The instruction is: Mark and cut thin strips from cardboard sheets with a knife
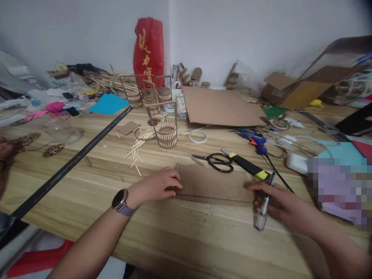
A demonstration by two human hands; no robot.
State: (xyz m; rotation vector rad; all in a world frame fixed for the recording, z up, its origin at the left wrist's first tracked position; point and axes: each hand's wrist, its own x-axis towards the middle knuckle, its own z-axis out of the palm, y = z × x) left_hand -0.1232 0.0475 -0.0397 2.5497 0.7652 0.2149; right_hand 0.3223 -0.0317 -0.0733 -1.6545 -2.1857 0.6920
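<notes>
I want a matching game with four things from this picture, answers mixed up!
1. pen
2. watch
3. bag
4. cardboard strip

A. red with gold writing
B. between left hand and right hand
C. on the left wrist
D. in the right hand

Pairs: 1-D, 2-C, 3-A, 4-B

- The left hand hides some of the cardboard strip.
- Left of it, another person's hand is cut off.
- Right of it, I see purple blur.
</notes>
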